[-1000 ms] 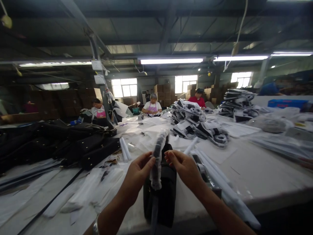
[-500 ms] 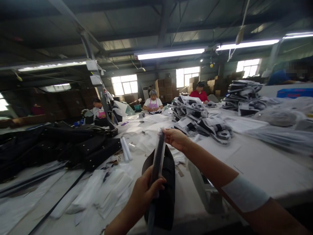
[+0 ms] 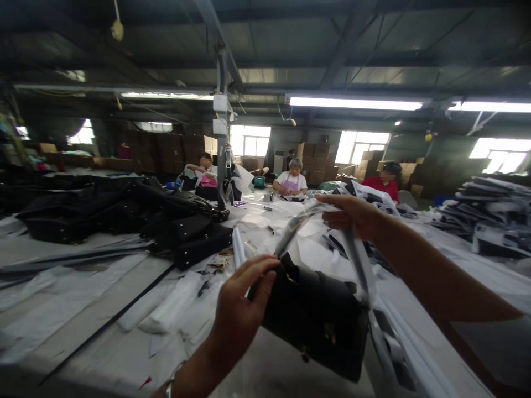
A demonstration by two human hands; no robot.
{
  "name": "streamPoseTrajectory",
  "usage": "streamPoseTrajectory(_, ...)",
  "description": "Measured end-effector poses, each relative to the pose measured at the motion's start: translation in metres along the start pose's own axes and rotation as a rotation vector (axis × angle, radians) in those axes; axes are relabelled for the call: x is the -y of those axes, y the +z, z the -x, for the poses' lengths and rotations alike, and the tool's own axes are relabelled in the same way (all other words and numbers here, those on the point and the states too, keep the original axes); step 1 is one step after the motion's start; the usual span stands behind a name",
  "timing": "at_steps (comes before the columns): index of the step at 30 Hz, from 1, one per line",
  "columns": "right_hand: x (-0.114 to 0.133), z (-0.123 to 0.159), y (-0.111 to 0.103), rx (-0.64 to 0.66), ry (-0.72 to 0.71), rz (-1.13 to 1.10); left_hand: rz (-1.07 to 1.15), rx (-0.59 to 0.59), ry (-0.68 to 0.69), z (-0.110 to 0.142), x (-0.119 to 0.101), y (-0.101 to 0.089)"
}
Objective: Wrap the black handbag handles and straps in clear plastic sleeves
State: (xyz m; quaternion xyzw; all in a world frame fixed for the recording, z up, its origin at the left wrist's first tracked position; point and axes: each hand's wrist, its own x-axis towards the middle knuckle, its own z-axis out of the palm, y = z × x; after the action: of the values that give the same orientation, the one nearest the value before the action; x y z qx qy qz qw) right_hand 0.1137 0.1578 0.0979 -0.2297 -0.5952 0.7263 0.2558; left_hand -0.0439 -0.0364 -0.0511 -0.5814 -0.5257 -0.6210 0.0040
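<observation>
A black handbag with small gold-coloured metal fittings hangs tilted over the near side of the worktable. Its strap, wrapped in clear plastic film, arches above it. My right hand has its fingers closed round the top of that strap. At the bag's upper left corner, near the strap's lower end, my left hand pinches the bag between thumb and fingers. The bag's back and underside are hidden from me.
Black bags lie heaped on the left of the worktable. White wrapping sheets and a long black strip are nearer. Plastic-wrapped pieces are stacked right. A metal post stands ahead; co-workers sit beyond.
The bag has turned from end-on to broadside. My right hand has moved right and lifted the strap into an arch; my left hand has shifted to the bag's corner. The view has swung left.
</observation>
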Motion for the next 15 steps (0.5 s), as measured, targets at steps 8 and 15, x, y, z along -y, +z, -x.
streamPoseTrajectory(8, 0.008, -0.029, 0.027, 0.257, -0.057, 0.939, 0.486, 0.325, -0.291, -0.046, 0.005, 0.002)
streamPoseTrajectory(15, -0.062, -0.017, 0.027, 0.089, -0.53, 1.384, 0.824, 0.268, -0.634, 0.0, 0.017, 0.034)
